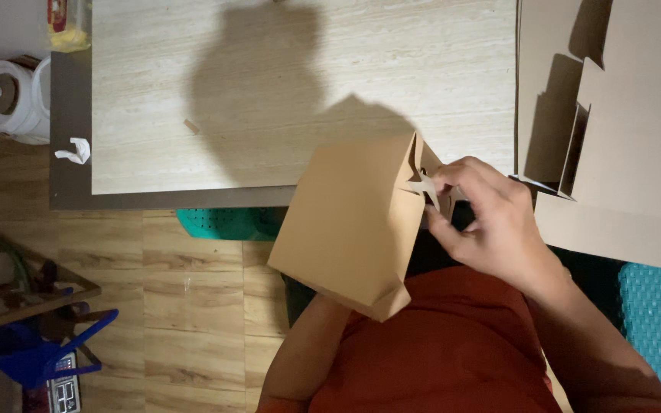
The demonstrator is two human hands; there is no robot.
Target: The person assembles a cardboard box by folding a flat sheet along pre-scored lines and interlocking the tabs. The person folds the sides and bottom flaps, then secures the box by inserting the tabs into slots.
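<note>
1. Brown paper bag (346,222): held in the air between the chest and the near edge of the table (269,76), tilted, its open mouth turned up and to the right, its folded bottom down by the red shirt (437,352).
2. Right hand (491,222): at the bag's mouth, thumb and fingertips pinched on a pale strip (422,186) that sits at the upper rim; remaining fingers curled loosely.
3. Left hand: hidden behind the bag; only the left forearm (307,344) on view, rising towards the bag's underside. Probably supporting the bag from behind, but open or clenched cannot be told.
4. Step in hand, as judged: fine work on the pale strip at the rim, with the bag body already folded and formed.
5. Next move, as judged: calls for a steady hold behind the bag and a light, precise pinch, since thin paper at the rim tears or creases easily under a hard pull.
6. Surroundings: flat brown cardboard sheets (636,153) stacked at the right; a white paper scrap (76,151) on the table's dark border; white tape rolls (13,99) at far left; a teal mesh basket (223,223) below the table edge.
</note>
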